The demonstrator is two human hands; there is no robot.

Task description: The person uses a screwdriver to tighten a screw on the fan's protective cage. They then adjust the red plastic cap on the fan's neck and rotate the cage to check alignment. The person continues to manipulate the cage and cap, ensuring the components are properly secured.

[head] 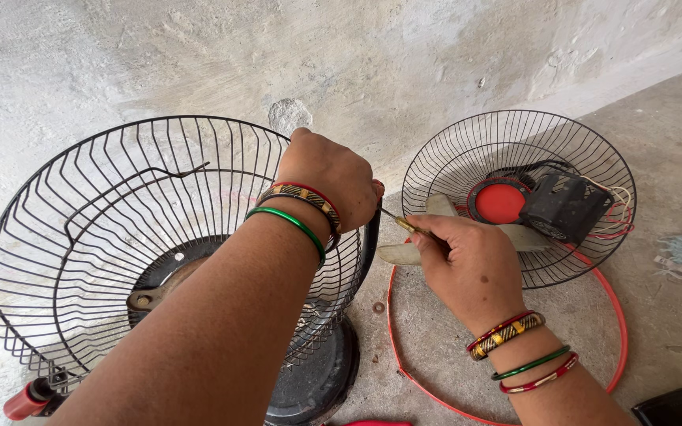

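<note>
Filling the left half of the view, a black wire fan guard (120, 237) stands tilted on its round dark base (317, 379), its open bowl facing up and toward the camera. Behind it rises a rough, pale plastered wall (199, 55), which meets a bare concrete floor (672, 142) along a slanting line at the upper right. A second, smaller black wire guard (467, 150) lies on the floor to the right, well apart from the wall, holding a red hub cap (499, 203), a black motor housing (566, 209) with loose wires, and a pale fan blade (404, 251). A thin red ring (617, 315) lies flat on the floor, curving under and around this smaller guard, with open floor inside it.

The left hand (333, 181) is closed over the right rim of the large guard, fingers wrapped around the edge nearest the small guard. The right hand (471, 264) is curled around a slim screwdriver (399, 221), whose tip points at the rim just beside the left hand's fingers. Only a narrow gap of floor separates the two guards there. Both wrists wear coloured bangles. A small washer (378, 307) lies on the floor between the base and the red ring. A red-handled tool (29, 400) sits at the lower left edge, and a black object (676, 406) at the lower right corner.
</note>
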